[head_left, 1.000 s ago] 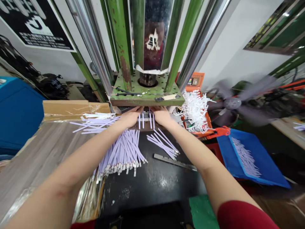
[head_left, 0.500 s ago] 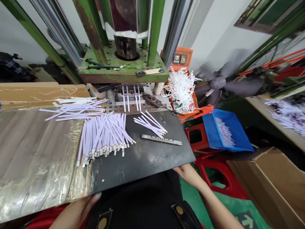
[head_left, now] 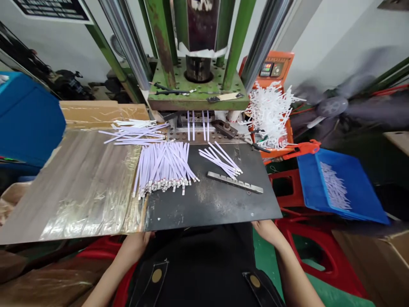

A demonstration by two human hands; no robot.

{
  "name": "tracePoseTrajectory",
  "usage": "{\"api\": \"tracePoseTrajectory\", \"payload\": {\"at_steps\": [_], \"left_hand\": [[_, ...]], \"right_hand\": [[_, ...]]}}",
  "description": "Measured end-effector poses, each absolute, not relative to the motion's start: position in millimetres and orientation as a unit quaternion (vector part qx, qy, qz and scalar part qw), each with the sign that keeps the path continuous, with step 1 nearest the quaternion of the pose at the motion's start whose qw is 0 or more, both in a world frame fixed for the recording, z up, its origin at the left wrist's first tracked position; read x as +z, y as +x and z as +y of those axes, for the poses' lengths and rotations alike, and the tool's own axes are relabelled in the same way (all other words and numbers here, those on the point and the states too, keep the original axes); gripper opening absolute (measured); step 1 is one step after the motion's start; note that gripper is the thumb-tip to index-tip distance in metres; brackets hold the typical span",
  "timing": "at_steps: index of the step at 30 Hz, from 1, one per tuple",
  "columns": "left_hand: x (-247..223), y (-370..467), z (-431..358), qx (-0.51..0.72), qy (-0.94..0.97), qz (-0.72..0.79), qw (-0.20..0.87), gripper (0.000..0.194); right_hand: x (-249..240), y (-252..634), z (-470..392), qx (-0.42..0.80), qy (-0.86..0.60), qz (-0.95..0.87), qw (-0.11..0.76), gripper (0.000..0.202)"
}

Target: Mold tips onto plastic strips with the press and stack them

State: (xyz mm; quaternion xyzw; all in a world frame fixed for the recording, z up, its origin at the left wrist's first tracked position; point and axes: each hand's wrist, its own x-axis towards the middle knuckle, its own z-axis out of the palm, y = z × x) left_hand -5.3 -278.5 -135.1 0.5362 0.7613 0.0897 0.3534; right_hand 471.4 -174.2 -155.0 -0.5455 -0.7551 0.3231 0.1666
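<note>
My left hand point(head_left: 137, 245) is at the front edge of the work surface, below the taped board point(head_left: 92, 183); its fingers are mostly hidden. At the dark metal plate's point(head_left: 204, 209) front right edge is my right hand point(head_left: 266, 230), its fingers tucked out of sight beneath. A dense pile of lilac strips point(head_left: 162, 164) with white-tipped ends lies on the plate. A few more lilac strips point(head_left: 220, 160) lie to its right, above a notched metal bar point(head_left: 234, 182). Under the green press point(head_left: 198, 102), several strips point(head_left: 193, 125) stick out of the metal mould.
More strips point(head_left: 134, 134) lie crosswise at the back left. White scraps point(head_left: 271, 113) heap over an orange control box point(head_left: 276, 64) on the right. Beyond are a blue bin point(head_left: 361, 183) with strips, a red stool point(head_left: 319, 251) and a turning fan point(head_left: 332, 106).
The view has swung left, so the bench and press appear further right and a blue container shows at left. Both hands stay by the front edge; the strips and bar lie as before.
</note>
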Motion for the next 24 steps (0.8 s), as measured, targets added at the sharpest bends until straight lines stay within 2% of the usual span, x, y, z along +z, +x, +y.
{"api": "tracePoseTrajectory", "payload": {"at_steps": [7,9,12,14,17,20,24], "left_hand": [[-134.8,-1.0,-277.0,0.102,0.559,0.751,0.335,0.037],[-129.3,2.2,-276.8,0.1,0.554,0.756,0.333,0.04],[-105.7,9.0,-274.9,0.09,0.565,0.735,0.363,0.048],[-81.0,15.5,-271.6,0.073,0.597,0.686,0.41,0.046],[-42.4,26.3,-265.1,0.045,0.644,0.609,0.461,0.04],[-15.8,30.6,-264.2,0.063,0.676,0.578,0.453,0.032],[-4.1,23.7,-275.3,0.149,0.705,0.567,0.399,0.022]], "right_hand": [[-146.5,463.3,-172.5,0.308,-0.558,-0.758,0.137,0.054],[-122.1,449.8,-180.6,0.303,-0.567,-0.76,0.102,0.052],[-65.1,426.5,-190.2,0.36,-0.475,-0.801,0.055,0.036],[-29.9,413.7,-183.8,0.356,-0.423,-0.823,0.133,0.026],[-9.7,402.4,-151.6,0.173,-0.47,-0.82,0.278,0.024],[-25.0,401.1,-118.7,0.038,-0.484,-0.827,0.283,0.024],[-43.1,409.4,-116.9,0.054,-0.439,-0.846,0.297,0.018]]}}
